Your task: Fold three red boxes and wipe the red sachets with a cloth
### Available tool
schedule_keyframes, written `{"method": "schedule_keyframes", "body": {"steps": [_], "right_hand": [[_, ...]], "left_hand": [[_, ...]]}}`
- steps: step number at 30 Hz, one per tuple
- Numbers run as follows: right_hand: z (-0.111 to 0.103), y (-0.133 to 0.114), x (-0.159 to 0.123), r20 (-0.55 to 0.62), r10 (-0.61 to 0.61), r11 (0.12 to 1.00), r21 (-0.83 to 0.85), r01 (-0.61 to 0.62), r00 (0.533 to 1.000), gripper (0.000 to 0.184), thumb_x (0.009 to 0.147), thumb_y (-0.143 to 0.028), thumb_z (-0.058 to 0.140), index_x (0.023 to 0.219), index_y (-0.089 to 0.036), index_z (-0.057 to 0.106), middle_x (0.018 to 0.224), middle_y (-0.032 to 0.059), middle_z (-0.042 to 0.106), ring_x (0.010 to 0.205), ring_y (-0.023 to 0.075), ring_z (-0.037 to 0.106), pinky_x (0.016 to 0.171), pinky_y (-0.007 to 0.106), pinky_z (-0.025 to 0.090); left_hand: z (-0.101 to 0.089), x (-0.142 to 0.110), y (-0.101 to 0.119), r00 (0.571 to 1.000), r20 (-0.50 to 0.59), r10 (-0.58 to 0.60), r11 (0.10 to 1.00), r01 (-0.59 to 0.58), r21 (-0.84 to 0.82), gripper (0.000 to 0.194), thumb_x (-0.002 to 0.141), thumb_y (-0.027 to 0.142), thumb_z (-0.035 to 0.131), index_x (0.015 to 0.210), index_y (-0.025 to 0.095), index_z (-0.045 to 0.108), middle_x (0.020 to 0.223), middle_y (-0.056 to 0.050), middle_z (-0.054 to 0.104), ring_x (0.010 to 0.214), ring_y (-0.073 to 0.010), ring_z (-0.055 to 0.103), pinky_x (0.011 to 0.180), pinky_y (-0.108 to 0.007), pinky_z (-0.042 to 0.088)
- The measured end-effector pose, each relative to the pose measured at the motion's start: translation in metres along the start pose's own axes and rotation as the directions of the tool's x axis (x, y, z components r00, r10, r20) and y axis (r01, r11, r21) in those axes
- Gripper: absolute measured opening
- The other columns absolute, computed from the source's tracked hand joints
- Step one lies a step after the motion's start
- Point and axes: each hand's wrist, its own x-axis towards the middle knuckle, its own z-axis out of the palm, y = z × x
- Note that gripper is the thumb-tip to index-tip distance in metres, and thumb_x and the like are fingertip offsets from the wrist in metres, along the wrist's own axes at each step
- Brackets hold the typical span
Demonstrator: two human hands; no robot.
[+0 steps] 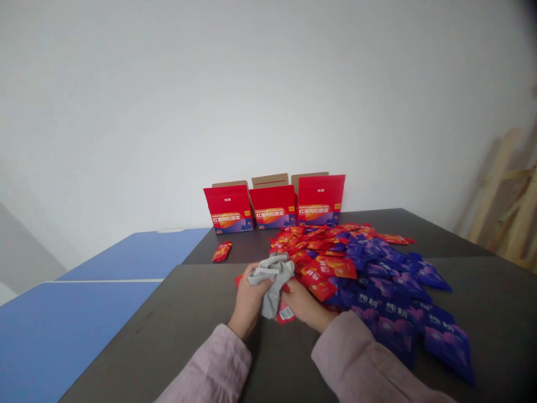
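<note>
The left hand point(248, 299) and right hand point(304, 305) have their fingers together, clamped on a crumpled grey cloth point(271, 277) held over a dark tabletop point(168, 330), just beside a heap of red and purple foil sachets point(373, 274), with 3 red cardboard boxes point(274, 207) beyond.

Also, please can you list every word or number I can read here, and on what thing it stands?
"纯耕": on the left red box, the right red box and the blue sachets
"红果枸杞原浆": on these two boxes and the middle red box
"40": low on the front of all three boxes
The print on the red sachets is too blurred to read.
</note>
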Motion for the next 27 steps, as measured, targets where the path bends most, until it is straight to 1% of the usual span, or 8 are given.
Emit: {"method": "schedule_keyframes", "body": {"steps": [3,6,9,14,20,23,25,27], "right_hand": [[-0.001,-0.007,-0.004,0.138,0.089,0.995,-0.065,-0.081,0.986,0.019,0.077,-0.038,0.073,0.074,-0.019,0.067,0.054,-0.0028,0.063,0.048,0.0158,0.06,0.05,0.026,0.05],[0.0,-0.018,-0.012,0.205,0.147,0.989,-0.046,-0.14,0.968,0.028,0.078,-0.046,0.073,0.079,-0.019,0.067,0.052,-0.0025,0.062,0.045,0.016,0.06,0.046,0.025,0.049],[-0.001,-0.026,-0.016,0.225,0.187,0.982,-0.057,-0.179,0.956,0.03,0.076,-0.048,0.076,0.079,-0.019,0.067,0.053,-0.0014,0.064,0.045,0.0156,0.06,0.043,0.024,0.048],[-0.005,-0.026,-0.015,0.198,0.186,0.981,-0.088,-0.171,0.962,0.025,0.078,-0.044,0.075,0.079,-0.019,0.068,0.053,-0.0007,0.065,0.044,0.0151,0.06,0.042,0.024,0.049],[-0.009,-0.026,-0.016,0.267,0.224,0.974,-0.094,-0.206,0.937,0.025,0.078,-0.041,0.073,0.083,-0.018,0.067,0.056,0.0001,0.067,0.047,0.0161,0.063,0.045,0.025,0.051],[-0.012,-0.024,-0.014,0.19,0.26,0.965,-0.021,-0.261,0.947,0.024,0.074,-0.037,0.074,0.085,-0.017,0.065,0.057,0.0012,0.068,0.045,0.0178,0.063,0.042,0.026,0.05],[-0.014,-0.024,-0.01,0.035,0.237,0.965,0.104,-0.239,0.971,0.024,0.071,-0.034,0.073,0.085,-0.018,0.063,0.057,0.0011,0.068,0.044,0.0191,0.063,0.042,0.028,0.049],[-0.016,-0.024,-0.004,-0.187,0.184,0.962,0.236,-0.138,0.965,0.022,0.067,-0.032,0.071,0.083,-0.018,0.063,0.054,-0.0008,0.065,0.043,0.0183,0.061,0.043,0.028,0.048]], "left_hand": [[0.001,-0.001,-0.001,0.999,-0.032,-0.01,0.999,0.009,-0.038,0.036,0.062,0.026,0.083,0.09,0.018,0.063,0.082,0.001,0.07,0.073,-0.0141,0.064,0.071,-0.024,0.049],[0.002,0.0,-0.004,0.998,-0.065,-0.026,0.996,0.02,-0.092,0.036,0.062,0.026,0.082,0.092,0.017,0.066,0.086,0.0,0.072,0.075,-0.0148,0.065,0.073,-0.026,0.05],[0.002,0.003,-0.005,0.997,-0.076,-0.035,0.988,0.023,-0.155,0.043,0.064,0.028,0.081,0.103,0.017,0.067,0.096,-0.003,0.074,0.081,-0.0169,0.068,0.078,-0.028,0.051],[-0.001,0.005,-0.004,0.998,0.012,-0.054,0.985,0.056,-0.163,0.047,0.066,0.029,0.082,0.109,0.017,0.066,0.103,-0.006,0.074,0.087,-0.0193,0.069,0.081,-0.03,0.052],[0.0,0.004,-0.002,0.998,-0.06,-0.028,0.988,0.018,-0.151,0.042,0.066,0.027,0.081,0.103,0.016,0.067,0.099,-0.005,0.074,0.083,-0.0183,0.069,0.078,-0.029,0.053],[-0.003,0.009,0.0,0.991,-0.134,-0.027,0.978,-0.002,-0.211,0.045,0.068,0.03,0.078,0.109,0.017,0.065,0.1,-0.004,0.073,0.082,-0.0184,0.069,0.077,-0.03,0.053],[-0.008,0.013,0.001,0.981,-0.19,-0.039,0.977,-0.003,-0.215,0.045,0.069,0.03,0.077,0.11,0.019,0.063,0.097,-0.002,0.072,0.079,-0.0176,0.068,0.076,-0.03,0.053],[-0.014,0.015,0.002,0.982,-0.183,-0.048,0.987,0.018,-0.162,0.044,0.069,0.029,0.074,0.11,0.019,0.062,0.096,-0.001,0.071,0.078,-0.0171,0.066,0.074,-0.028,0.051]]}}
